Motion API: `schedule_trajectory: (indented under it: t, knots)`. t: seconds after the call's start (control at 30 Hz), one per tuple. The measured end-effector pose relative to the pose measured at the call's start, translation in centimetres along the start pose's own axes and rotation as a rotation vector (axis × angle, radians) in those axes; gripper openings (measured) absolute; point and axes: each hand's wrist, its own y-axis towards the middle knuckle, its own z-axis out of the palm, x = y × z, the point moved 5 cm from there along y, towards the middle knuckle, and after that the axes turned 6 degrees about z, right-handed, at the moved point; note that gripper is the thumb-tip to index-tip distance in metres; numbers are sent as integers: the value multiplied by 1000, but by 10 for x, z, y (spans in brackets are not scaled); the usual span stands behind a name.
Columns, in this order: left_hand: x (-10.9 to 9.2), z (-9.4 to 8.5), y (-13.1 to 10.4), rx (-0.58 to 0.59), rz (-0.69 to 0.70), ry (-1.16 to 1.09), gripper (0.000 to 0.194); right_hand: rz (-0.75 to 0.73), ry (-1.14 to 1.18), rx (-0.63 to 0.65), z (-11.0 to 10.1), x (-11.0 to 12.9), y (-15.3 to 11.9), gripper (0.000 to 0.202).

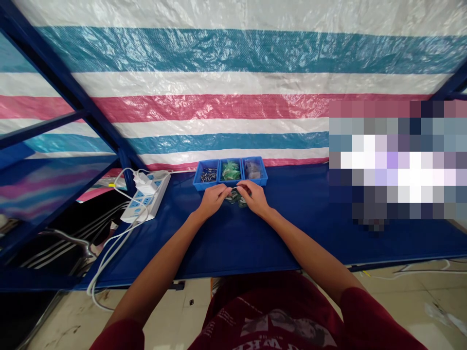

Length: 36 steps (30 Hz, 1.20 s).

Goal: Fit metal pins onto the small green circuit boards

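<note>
My left hand [213,199] and my right hand [254,197] meet over the blue table, just in front of three joined blue bins. Thumb and fingers of each are pinched together around a small, thin piece [234,188] that spans between them, too small to name. Under the fingertips lie small green and silvery items [241,200], partly covered by the hands. The left bin [205,185] contains several slim metal pieces. Green plastic packets [230,170] fill the middle bin. In the right bin are clear, brownish plastic packets [253,169].
A white power strip [157,194] with a plug and loose white cables [109,248] lies on the left of the blue table [233,243]. Blue metal posts [62,73] frame the left side. Striped plastic sheeting [219,107] hangs behind. A pixelated patch hides the right side.
</note>
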Motion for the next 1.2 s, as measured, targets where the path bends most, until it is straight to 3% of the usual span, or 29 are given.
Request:
schedule_trajectory:
  t: [0.33,0.53,0.77,1.2]
  knots:
    - [4,0,0,-38,-159,-263,56,-72,-4,55,3,5,-1,35]
    - [15,-3,-1,-156,-242,-334,35,-17,26,-2,-1,4,0,37]
    - [19,-2,-2,-214,-264,-357,29,35,65,-10,-1,-2,1,38]
    - [8,-3,-1,-143,-241,-304,33,99,96,32,2,-6,-1,32]
